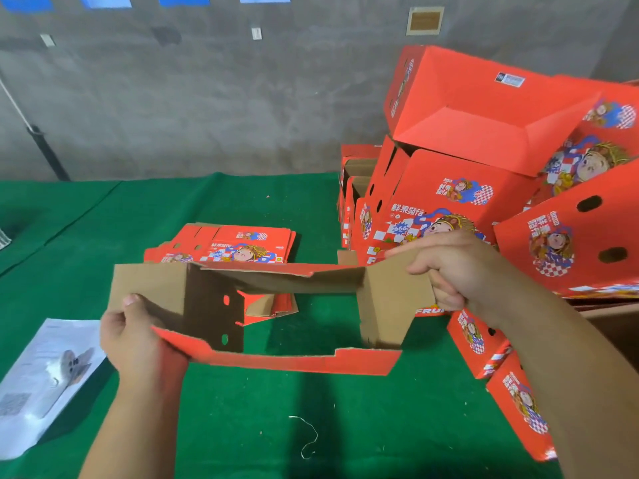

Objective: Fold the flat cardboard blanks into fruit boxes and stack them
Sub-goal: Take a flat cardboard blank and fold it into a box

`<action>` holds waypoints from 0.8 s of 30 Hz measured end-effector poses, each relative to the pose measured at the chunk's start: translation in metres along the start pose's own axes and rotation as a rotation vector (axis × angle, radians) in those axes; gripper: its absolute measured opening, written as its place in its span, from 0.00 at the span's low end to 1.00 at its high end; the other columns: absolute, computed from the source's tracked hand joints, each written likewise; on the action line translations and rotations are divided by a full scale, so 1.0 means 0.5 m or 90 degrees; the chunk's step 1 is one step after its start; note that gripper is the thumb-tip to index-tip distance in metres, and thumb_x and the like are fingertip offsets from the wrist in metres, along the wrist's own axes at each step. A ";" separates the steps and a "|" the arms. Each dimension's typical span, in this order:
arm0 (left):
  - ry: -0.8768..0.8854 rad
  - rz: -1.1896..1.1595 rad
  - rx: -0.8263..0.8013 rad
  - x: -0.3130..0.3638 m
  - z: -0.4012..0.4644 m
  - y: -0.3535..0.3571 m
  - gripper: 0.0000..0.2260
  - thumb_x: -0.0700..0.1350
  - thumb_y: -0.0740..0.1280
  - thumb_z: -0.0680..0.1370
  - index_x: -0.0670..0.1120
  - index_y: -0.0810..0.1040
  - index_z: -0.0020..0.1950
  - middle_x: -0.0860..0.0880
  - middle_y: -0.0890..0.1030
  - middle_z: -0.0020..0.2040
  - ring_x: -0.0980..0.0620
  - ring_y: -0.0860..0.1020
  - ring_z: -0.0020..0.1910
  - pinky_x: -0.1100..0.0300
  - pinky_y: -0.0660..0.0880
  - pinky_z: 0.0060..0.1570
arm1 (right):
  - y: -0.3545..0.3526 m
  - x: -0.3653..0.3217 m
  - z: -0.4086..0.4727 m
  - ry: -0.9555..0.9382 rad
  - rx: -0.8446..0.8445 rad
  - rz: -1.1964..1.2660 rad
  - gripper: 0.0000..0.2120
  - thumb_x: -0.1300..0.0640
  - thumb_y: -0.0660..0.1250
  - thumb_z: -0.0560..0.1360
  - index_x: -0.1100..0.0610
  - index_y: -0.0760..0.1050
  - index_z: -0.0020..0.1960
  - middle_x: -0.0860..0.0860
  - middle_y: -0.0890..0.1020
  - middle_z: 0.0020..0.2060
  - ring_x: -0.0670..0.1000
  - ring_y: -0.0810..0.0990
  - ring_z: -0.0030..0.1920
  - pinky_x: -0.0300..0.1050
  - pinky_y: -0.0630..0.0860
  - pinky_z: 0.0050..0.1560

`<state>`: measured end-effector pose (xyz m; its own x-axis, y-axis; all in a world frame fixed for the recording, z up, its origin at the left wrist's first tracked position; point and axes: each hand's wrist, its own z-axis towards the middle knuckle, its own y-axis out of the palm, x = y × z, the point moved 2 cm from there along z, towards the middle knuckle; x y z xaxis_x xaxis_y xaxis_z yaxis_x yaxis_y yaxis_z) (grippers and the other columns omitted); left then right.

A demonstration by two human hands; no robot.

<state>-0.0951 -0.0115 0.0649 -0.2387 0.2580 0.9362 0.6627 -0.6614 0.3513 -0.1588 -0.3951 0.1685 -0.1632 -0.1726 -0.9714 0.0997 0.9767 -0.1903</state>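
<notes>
Forearms lead up from the near edge to one cardboard blank (262,305), half opened into a sleeve and held in the air above the green counter (242,426). Left hand (135,337): grip clenched on the blank's left end, thumb on the brown inner face. Right hand (456,267): grip clenched on the right end flap, fingers curled round its edge. Handling, judged: light, stiff between creases, ready to hinge along scored lines; torn-looking edges and vent holes suggest it will crush if squeezed mid-panel, so hold it at the end panels near the folds. Behind the blank: stack of flat blanks (228,245) lying on the counter. Right of the blank: heap of folded boxes (484,188), some tilted. Left of it: printed sheet (45,378). Nearer than it: loose thread (309,437).
</notes>
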 end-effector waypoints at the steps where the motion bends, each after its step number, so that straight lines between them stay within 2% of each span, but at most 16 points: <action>1: -0.014 0.001 -0.012 -0.006 -0.004 0.002 0.15 0.47 0.61 0.85 0.50 0.67 0.37 0.57 0.70 0.26 0.59 0.69 0.27 0.62 0.68 0.34 | -0.003 0.010 0.001 0.009 0.010 0.000 0.17 0.72 0.61 0.74 0.60 0.87 0.48 0.50 0.60 0.19 0.46 0.56 0.19 0.35 0.56 0.27; 3: -0.039 0.002 -0.038 -0.019 -0.021 0.022 0.15 0.46 0.61 0.85 0.49 0.69 0.38 0.57 0.73 0.26 0.60 0.72 0.27 0.62 0.70 0.35 | -0.022 0.027 0.001 0.025 0.057 0.015 0.17 0.71 0.61 0.74 0.60 0.87 0.48 0.49 0.60 0.20 0.46 0.56 0.19 0.35 0.55 0.29; 5: -0.072 0.015 -0.054 -0.033 -0.039 0.056 0.14 0.45 0.61 0.85 0.49 0.69 0.39 0.54 0.74 0.28 0.59 0.72 0.26 0.62 0.69 0.33 | -0.052 0.038 -0.003 0.033 0.121 0.038 0.16 0.69 0.62 0.74 0.59 0.87 0.48 0.50 0.62 0.19 0.48 0.56 0.19 0.34 0.57 0.26; 8: -0.151 0.049 -0.082 -0.060 -0.066 0.108 0.13 0.45 0.59 0.86 0.47 0.68 0.41 0.46 0.72 0.35 0.50 0.73 0.31 0.60 0.70 0.35 | -0.094 0.050 -0.008 0.019 0.202 0.086 0.14 0.68 0.64 0.75 0.59 0.87 0.49 0.50 0.60 0.17 0.48 0.56 0.18 0.35 0.54 0.26; 11: -0.225 0.083 -0.141 -0.088 -0.089 0.137 0.12 0.44 0.59 0.86 0.46 0.67 0.42 0.43 0.70 0.38 0.46 0.72 0.38 0.54 0.71 0.41 | -0.118 0.069 -0.001 0.008 0.270 0.041 0.15 0.68 0.63 0.75 0.56 0.87 0.48 0.49 0.60 0.18 0.47 0.55 0.18 0.33 0.53 0.25; 14: -0.248 0.114 -0.156 -0.106 -0.097 0.135 0.10 0.43 0.59 0.85 0.45 0.66 0.43 0.41 0.69 0.42 0.44 0.70 0.44 0.51 0.70 0.42 | -0.128 0.094 -0.005 -0.005 0.289 -0.021 0.17 0.69 0.63 0.73 0.54 0.87 0.45 0.52 0.70 0.21 0.45 0.59 0.17 0.32 0.55 0.21; 16: -0.245 0.137 -0.143 -0.109 -0.095 0.132 0.10 0.43 0.59 0.85 0.45 0.66 0.43 0.42 0.69 0.42 0.44 0.70 0.44 0.53 0.69 0.41 | -0.136 0.112 -0.015 -0.022 0.304 -0.075 0.17 0.69 0.63 0.73 0.52 0.87 0.44 0.49 0.77 0.24 0.41 0.66 0.19 0.33 0.60 0.19; 17: -0.241 0.145 -0.137 -0.109 -0.095 0.133 0.10 0.43 0.59 0.85 0.45 0.66 0.43 0.41 0.70 0.42 0.44 0.71 0.44 0.52 0.70 0.41 | -0.139 0.119 -0.019 -0.031 0.318 -0.110 0.17 0.68 0.64 0.74 0.50 0.87 0.43 0.48 0.79 0.25 0.41 0.69 0.21 0.33 0.63 0.21; 19: -0.225 0.154 -0.138 -0.110 -0.099 0.142 0.11 0.44 0.59 0.85 0.46 0.66 0.43 0.41 0.71 0.42 0.44 0.71 0.44 0.51 0.70 0.42 | -0.145 0.129 -0.021 -0.049 0.353 -0.180 0.16 0.65 0.64 0.76 0.49 0.87 0.43 0.55 0.82 0.30 0.45 0.73 0.27 0.37 0.64 0.26; 22: -0.187 0.150 -0.151 -0.106 -0.109 0.164 0.11 0.44 0.59 0.85 0.46 0.66 0.43 0.43 0.70 0.41 0.45 0.71 0.44 0.53 0.69 0.42 | -0.129 0.131 -0.026 -0.102 0.392 -0.249 0.16 0.64 0.61 0.78 0.48 0.85 0.47 0.49 0.81 0.28 0.43 0.72 0.24 0.37 0.66 0.27; 23: -0.175 0.137 -0.154 -0.106 -0.112 0.169 0.11 0.44 0.59 0.85 0.46 0.66 0.43 0.43 0.70 0.41 0.45 0.71 0.44 0.52 0.69 0.42 | -0.117 0.132 -0.036 -0.147 0.422 -0.265 0.17 0.64 0.59 0.79 0.48 0.84 0.47 0.48 0.81 0.33 0.42 0.75 0.29 0.36 0.70 0.33; 24: -0.164 0.128 -0.158 -0.106 -0.114 0.171 0.11 0.44 0.59 0.85 0.46 0.67 0.43 0.43 0.71 0.41 0.45 0.71 0.43 0.51 0.70 0.43 | -0.102 0.135 -0.050 -0.208 0.471 -0.287 0.18 0.64 0.58 0.78 0.47 0.83 0.49 0.51 0.80 0.42 0.41 0.77 0.38 0.33 0.71 0.43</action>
<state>-0.0660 -0.1219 0.0462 0.0844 0.2537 0.9636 0.4786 -0.8585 0.1841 -0.1996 -0.4533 0.1164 -0.0649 -0.6541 -0.7536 0.7136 0.4975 -0.4932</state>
